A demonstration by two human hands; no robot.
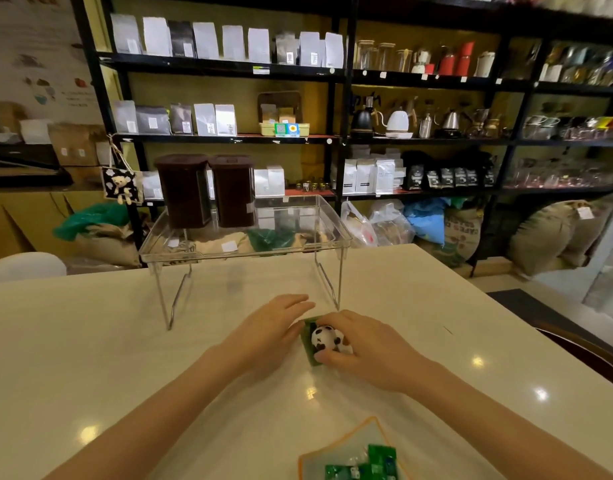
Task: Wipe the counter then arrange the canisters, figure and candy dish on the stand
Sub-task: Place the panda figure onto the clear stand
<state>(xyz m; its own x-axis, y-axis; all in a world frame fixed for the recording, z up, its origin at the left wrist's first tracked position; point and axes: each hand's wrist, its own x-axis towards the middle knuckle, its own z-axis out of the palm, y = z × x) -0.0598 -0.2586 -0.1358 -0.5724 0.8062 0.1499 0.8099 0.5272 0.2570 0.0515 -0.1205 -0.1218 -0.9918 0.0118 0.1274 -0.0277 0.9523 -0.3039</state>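
A small black-and-white panda figure (324,337) on a green base sits on the white counter (90,341), just in front of the clear stand (249,251). My right hand (363,348) is closed around the figure from the right. My left hand (270,327) rests against the green base from the left, fingers extended. Two dark brown canisters (185,190) (234,190) stand side by side on the left half of the stand's top. A candy dish (353,455) with an orange rim, holding green wrapped candies, lies at the near edge of the counter.
Tall black shelves (343,98) with bags, kettles and jars rise behind the counter. Sacks (554,233) and plastic bags lie on the floor below them. The counter's right edge runs diagonally beside a dark floor mat (540,313).
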